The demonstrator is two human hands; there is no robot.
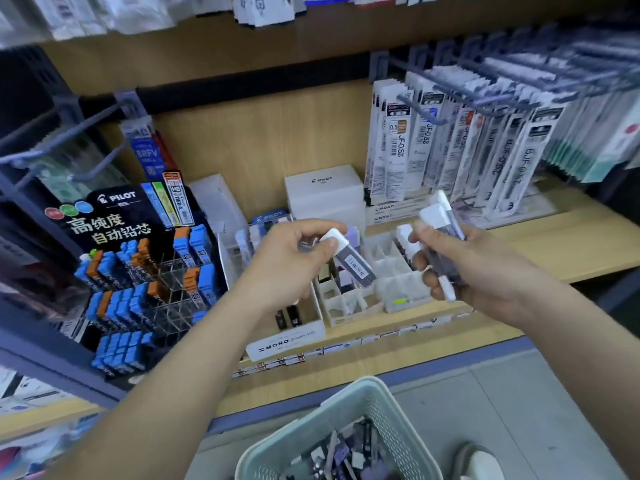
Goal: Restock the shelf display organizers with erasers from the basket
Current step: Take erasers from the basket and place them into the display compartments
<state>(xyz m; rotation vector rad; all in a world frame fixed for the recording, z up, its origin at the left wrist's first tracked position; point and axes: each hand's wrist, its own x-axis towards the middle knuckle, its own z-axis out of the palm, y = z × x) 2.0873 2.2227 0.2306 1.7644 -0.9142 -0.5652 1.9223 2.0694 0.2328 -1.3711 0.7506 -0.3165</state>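
My left hand [291, 258] pinches one eraser [349, 259] with a white tip and a dark grey sleeve, just above the white divided organizers [398, 289] on the shelf. My right hand [464, 268] grips a bundle of several similar erasers [441, 220], their white ends sticking up and down out of the fist. The pale green basket [367, 407] stands low in front of me on the floor, with several loose erasers [346, 452] inside. Some organizer cells hold dark and lilac erasers; others look bare.
A black Pilot lead-refill display [138, 271] with blue and orange cases stands to the left. White Pilot boxes [323, 195] sit behind the organizers. Pen refills [485, 150] hang on hooks at the upper right. A MONO box [287, 341] sits at the shelf edge. A shoe [481, 462] shows beside the basket.
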